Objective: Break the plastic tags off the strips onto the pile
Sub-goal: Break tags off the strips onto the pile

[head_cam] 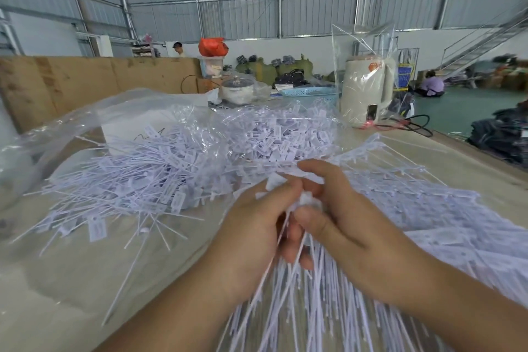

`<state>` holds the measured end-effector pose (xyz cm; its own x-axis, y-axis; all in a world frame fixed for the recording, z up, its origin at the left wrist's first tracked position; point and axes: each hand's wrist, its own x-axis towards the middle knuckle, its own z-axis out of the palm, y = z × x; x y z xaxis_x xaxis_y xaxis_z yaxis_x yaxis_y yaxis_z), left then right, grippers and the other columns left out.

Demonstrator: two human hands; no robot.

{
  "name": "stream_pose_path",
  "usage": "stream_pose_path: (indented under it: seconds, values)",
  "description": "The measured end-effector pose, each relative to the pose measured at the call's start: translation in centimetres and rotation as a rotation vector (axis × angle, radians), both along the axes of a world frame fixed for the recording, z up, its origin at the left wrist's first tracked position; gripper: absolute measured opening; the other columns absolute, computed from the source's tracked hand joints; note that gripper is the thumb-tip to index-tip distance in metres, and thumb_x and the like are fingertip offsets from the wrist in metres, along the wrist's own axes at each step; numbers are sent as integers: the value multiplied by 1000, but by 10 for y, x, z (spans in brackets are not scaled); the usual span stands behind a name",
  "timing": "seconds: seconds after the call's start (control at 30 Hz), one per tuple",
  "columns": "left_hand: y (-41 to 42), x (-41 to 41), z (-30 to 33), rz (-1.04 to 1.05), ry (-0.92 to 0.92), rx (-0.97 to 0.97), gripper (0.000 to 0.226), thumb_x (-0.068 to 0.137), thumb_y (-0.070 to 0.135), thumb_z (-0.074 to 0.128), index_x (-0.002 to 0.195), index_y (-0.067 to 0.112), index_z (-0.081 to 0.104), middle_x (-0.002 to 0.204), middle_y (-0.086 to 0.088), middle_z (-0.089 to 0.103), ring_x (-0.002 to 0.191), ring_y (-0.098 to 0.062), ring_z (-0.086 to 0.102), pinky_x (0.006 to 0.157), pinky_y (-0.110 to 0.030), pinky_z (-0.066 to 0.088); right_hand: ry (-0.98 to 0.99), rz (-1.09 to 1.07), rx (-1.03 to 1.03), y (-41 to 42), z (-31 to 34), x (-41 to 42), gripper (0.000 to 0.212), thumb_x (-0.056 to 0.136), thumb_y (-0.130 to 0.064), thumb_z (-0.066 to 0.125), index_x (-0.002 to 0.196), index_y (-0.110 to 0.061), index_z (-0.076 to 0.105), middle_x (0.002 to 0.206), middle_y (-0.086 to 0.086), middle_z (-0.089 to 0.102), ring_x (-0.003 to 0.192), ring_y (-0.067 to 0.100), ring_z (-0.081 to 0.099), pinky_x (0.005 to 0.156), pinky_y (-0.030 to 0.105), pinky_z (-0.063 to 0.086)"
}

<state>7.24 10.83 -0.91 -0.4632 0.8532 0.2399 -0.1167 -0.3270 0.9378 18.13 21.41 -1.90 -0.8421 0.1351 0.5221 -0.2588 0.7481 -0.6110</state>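
Note:
A bundle of white plastic tag strips (308,288) fans down toward me from between both hands. My left hand (251,226) grips the bundle near its top, fingers curled round the thin stems. My right hand (340,208) pinches the tag heads at the top of the same bundle, thumb and fingers closed on them. A wide pile of loose white tags (177,174) spreads over the table to the left and behind my hands. More unbroken strips (428,208) lie in a layer to the right.
A clear plastic bag (85,117) lies open behind the pile. A beige kettle (364,88) wrapped in plastic stands at the back right, with a black cable (420,123) beside it. A blue basket (310,93) and a pot (238,90) sit further back. The table's right edge (485,157) is close.

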Motion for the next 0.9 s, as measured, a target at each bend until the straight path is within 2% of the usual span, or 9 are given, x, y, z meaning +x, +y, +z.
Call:
stream_pose_path:
  seconds: [0.2,0.23,0.3,0.33,0.4,0.5,0.63,0.73,0.9]
  values:
    - [-5,-8,2,-82,118,-111,11,76,26,64,67,23,70,43,-4,43,32,-16,43,44,-28,47,-41,-13,29,0,-3,1,56,98,-45,38,146,-39,10,96,-29,66,117,-7,53,101,16,38]
    - [-5,-9,2,-75,140,-109,13,77,24,63,66,24,69,43,-4,44,33,-17,44,46,-30,48,-42,-8,35,0,-1,1,56,98,-44,39,147,-36,12,96,-28,66,114,-6,55,99,16,40]
    - [-5,-12,3,-31,147,-69,11,76,24,62,69,26,71,45,-4,47,35,-17,46,48,-31,49,-60,-16,56,2,5,3,46,98,-48,42,141,-31,32,94,-18,68,98,4,65,89,30,49]
    - [-5,-15,4,-5,124,-40,10,76,23,62,72,27,71,45,-4,47,35,-17,46,46,-30,48,-75,-38,79,5,9,6,36,97,-50,44,130,-35,45,90,-14,68,86,7,66,79,36,51]
    - [-6,-18,5,9,104,-11,10,75,22,62,76,26,71,44,-5,45,33,-17,45,43,-27,47,-117,-78,90,11,15,12,23,95,-53,46,101,-36,61,72,-8,62,61,9,57,59,37,46]
    - [-7,-17,5,-25,188,-33,8,77,21,64,74,27,70,43,-3,44,32,-15,43,40,-24,45,-168,-82,61,14,13,15,26,93,-49,50,74,-33,55,53,-9,43,48,5,38,49,27,32]
    - [-4,-13,3,10,221,7,9,78,23,67,70,29,67,42,-1,42,32,-14,41,40,-23,43,-103,-126,75,13,14,13,27,90,-49,49,69,-32,52,52,-12,43,48,6,39,47,16,29]
    - [0,-6,2,51,68,75,9,78,23,69,70,27,67,44,1,39,33,-12,38,41,-24,42,42,-245,101,3,13,8,39,94,-46,51,61,-26,44,51,-14,44,47,7,40,46,16,29]
    - [0,-7,8,84,-350,185,5,68,14,71,67,19,71,44,1,42,30,-9,37,35,-22,43,359,-421,-228,6,28,5,47,90,-50,48,64,-11,42,48,-10,35,42,4,30,39,18,29]
